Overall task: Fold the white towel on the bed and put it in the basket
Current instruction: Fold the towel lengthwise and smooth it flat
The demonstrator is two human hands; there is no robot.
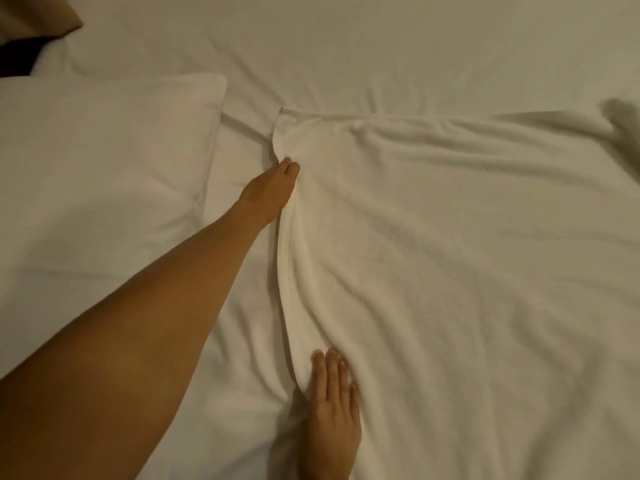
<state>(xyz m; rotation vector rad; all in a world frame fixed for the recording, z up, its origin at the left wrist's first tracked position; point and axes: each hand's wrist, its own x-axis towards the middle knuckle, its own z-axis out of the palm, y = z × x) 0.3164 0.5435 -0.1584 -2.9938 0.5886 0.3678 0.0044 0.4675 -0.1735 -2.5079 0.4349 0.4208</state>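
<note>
The white towel [450, 271] lies spread and rumpled over the right half of the bed [346, 46], its left edge running from the far corner down toward me. My left hand [273, 188] reaches out along that edge and pinches it near the far left corner, fingertips bunched on a raised fold. My right hand [330, 410] lies flat with straight fingers on the towel's near left part. No basket is in view.
A white pillow [97, 174] lies on the left of the bed, next to my left arm. A tan cushion corner [38, 19] and a dark gap sit at the top left. White sheet stretches across the far side.
</note>
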